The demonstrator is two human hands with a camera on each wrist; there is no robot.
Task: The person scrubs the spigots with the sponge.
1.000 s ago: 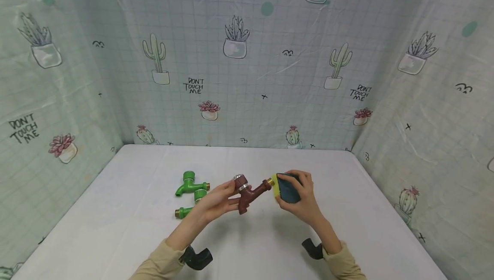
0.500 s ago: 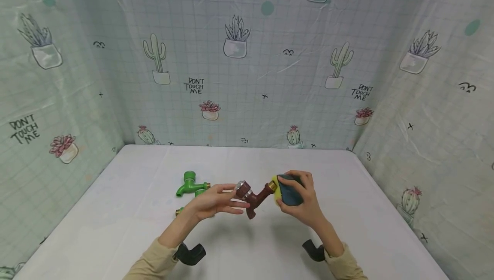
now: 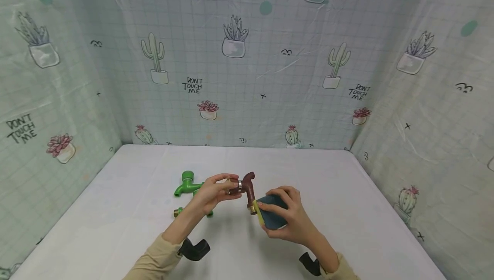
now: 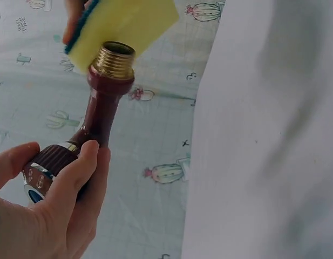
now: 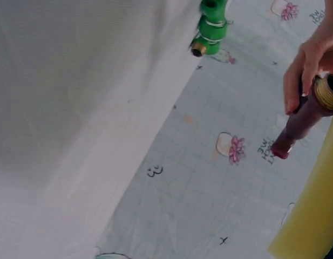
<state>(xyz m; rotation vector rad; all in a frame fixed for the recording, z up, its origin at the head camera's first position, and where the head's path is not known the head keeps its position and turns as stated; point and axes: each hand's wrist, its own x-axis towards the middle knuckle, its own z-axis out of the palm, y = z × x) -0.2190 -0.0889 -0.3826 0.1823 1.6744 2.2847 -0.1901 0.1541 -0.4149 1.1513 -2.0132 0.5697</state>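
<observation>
Over the table, my left hand point(image 3: 212, 193) grips a dark red-brown tap point(image 3: 250, 191) by its ribbed knob. The tap's spout points up and away, and its brass threaded end points down toward me. My right hand point(image 3: 296, 218) holds a sponge point(image 3: 275, 220), dark blue on one face and yellow on the other. In the head view the yellow side lies right at the brass thread. The left wrist view shows the open threaded mouth point(image 4: 115, 62) in front of the yellow foam point(image 4: 139, 24). Yellow foam point(image 5: 312, 210) also fills the right wrist view's lower right edge.
Two green taps lie on the white table point(image 3: 154, 173) at the left: one farther back point(image 3: 188, 182), the other point(image 3: 178, 212) partly hidden behind my left forearm. Black curved pieces point(image 3: 196, 250) sit at both wrists. Printed cloth walls point(image 3: 247, 78) enclose the back and sides.
The tap has been turned in my left hand: its threaded end swung from pointing right to pointing down, and its spout now points up. My right hand moved down and left with the sponge.
</observation>
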